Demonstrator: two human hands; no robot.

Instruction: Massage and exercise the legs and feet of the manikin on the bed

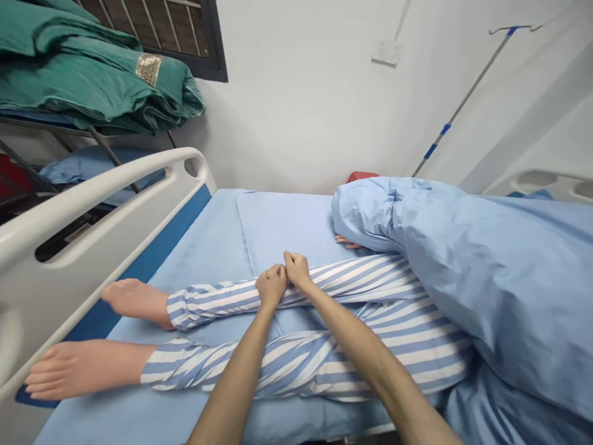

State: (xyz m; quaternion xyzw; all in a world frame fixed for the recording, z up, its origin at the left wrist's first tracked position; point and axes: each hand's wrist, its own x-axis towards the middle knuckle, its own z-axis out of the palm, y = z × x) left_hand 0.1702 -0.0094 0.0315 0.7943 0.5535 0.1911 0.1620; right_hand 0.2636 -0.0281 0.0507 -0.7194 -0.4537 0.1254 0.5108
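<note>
A manikin's far leg (236, 298) and near leg (296, 355) lie stretched out in blue-and-white striped trousers, the bare feet (88, 371) to the left. My left hand (272, 285) is closed in a fist over the far leg, around the knee. Close against it, my right hand (297, 270) is also a fist, at the upper edge of that leg. No cloth shows bunched between the fingers; their undersides are hidden. A light blue quilt (482, 266) covers the manikin's upper body, and the fingertips of its hand (347, 241) stick out from under the edge.
The bed's blue sheet (287, 222) lies under the legs. A white footboard (152, 185) rises at the left. Folded green cloth (102, 74) is stacked on a rack behind it. An IV pole (472, 89) stands at the back right by the wall (296, 105).
</note>
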